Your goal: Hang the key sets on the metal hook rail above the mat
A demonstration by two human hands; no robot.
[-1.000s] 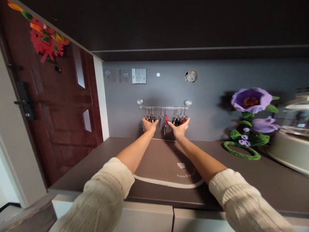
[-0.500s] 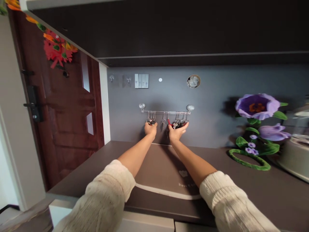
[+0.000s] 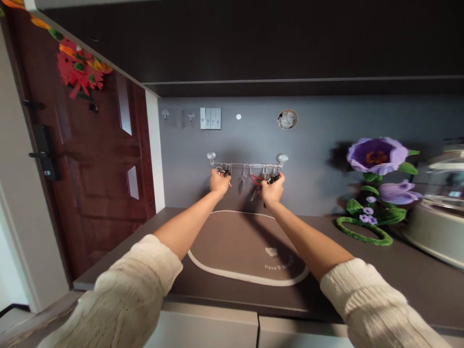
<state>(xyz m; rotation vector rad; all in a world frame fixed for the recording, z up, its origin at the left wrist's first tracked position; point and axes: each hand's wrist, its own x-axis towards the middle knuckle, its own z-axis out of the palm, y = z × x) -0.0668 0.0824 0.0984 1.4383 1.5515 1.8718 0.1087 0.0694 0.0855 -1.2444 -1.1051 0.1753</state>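
Note:
A clear hook rail (image 3: 246, 165) is fixed to the grey back wall by two round suction cups. At its left end my left hand (image 3: 219, 184) is closed around a bunch of keys (image 3: 226, 173), partly hidden by my fingers. Below the right end, my right hand (image 3: 273, 191) has its fingers wrapped round another bunch of keys (image 3: 267, 179). A red cord (image 3: 255, 180) loops out beside that hand, and a few keys dangle under it. Between the hands a lone key ring (image 3: 243, 179) hangs from a middle hook. Whether the held bunches remain on their hooks I cannot tell.
A brown mat (image 3: 232, 246) with a pale border lies on the dark counter (image 3: 416, 290). Purple fabric flowers (image 3: 377, 155) and a clear-domed appliance (image 3: 435, 222) stand right. A dark shelf (image 3: 253, 43) spans overhead; a reddish-brown door (image 3: 105, 193) is at left.
My hands have moved slightly apart and up towards the rail. The right hand's fingers, spread under the keys before, have curled round them. The camera view has shifted slightly.

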